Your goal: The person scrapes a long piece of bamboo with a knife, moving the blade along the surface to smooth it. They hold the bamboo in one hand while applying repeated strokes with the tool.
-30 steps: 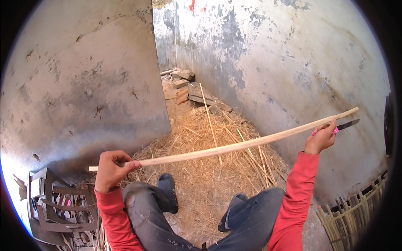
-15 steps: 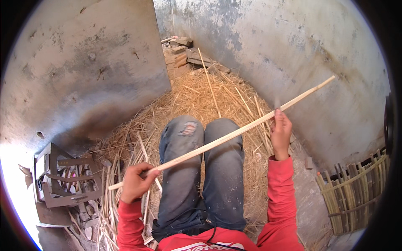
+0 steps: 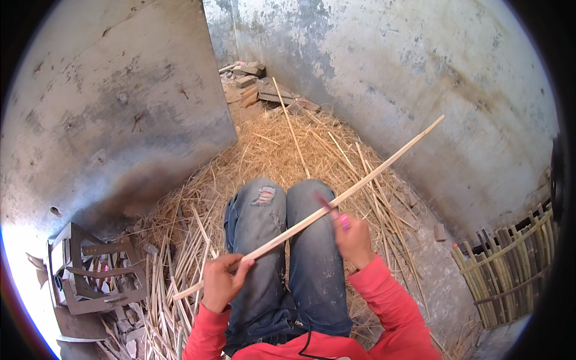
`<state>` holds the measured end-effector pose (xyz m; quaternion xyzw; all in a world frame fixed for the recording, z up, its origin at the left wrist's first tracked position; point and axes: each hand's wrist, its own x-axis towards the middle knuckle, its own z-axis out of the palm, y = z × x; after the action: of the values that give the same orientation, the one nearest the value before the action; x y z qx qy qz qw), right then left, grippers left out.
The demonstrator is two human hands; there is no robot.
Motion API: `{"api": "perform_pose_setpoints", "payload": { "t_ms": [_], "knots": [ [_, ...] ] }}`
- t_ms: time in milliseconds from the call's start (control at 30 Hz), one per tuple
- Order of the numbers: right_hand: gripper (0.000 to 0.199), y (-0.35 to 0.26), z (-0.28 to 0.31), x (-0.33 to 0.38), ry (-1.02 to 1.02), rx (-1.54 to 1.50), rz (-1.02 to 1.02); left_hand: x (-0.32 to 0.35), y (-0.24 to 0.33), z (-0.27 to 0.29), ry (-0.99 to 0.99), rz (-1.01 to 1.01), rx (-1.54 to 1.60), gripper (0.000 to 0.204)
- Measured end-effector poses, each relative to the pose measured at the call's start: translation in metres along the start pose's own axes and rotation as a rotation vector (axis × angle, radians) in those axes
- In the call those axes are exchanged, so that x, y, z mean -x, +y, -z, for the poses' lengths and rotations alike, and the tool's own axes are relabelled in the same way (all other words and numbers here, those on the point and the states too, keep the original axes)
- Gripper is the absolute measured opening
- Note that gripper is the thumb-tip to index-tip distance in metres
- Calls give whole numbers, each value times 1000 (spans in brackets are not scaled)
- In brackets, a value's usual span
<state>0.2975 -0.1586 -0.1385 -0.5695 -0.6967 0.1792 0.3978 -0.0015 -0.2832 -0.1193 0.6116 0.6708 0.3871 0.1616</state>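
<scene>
One bamboo strip [image 3: 288,233] slants over two denim-clad thighs [image 3: 258,222], its long axis running lower left to upper right! Left hand [image 3: 223,281] pinches near its lower end, fingers closed; right hand [image 3: 355,241], blurred, has fingers curled around one pink-handled knife [image 3: 344,222].

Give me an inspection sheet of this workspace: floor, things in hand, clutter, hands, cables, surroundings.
Surface: grey floor, much of it under straw-coloured shavings.
Things in hand: long, narrow, pale wooden strip slanting above faded blue denim trousers; pink-handled knife, its blurred blade crossing the strip in this view.
Clutter: loose pale wooden sticks at left, more at right; dark wooden frame at left.
Hands: left hand holds the strip near its lower end; right hand grips the knife.
Cables: one thin black cord at the red cloth top, kind unclear.
Surroundings: stained grey plaster walls; greyish brick-like blocks in the far corner; bamboo-slat panel at right.
</scene>
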Motion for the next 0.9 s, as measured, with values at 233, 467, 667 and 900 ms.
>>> {"api": "perform_pose_setpoints", "payload": {
  "t_ms": [233,467,667,900],
  "knots": [
    [60,-13,8,-11,-23,127,21,12,19,-15,-44,128,34,22],
    [52,25,22,-40,73,103,-95,20,24,-9,-227,115,148,16],
    [53,-23,0,6,-158,59,62,13,34,-23,-235,105,220,17],
    [55,7,12,-22,-17,135,-26,25,38,20,-204,-108,27,31]
  ]
}}
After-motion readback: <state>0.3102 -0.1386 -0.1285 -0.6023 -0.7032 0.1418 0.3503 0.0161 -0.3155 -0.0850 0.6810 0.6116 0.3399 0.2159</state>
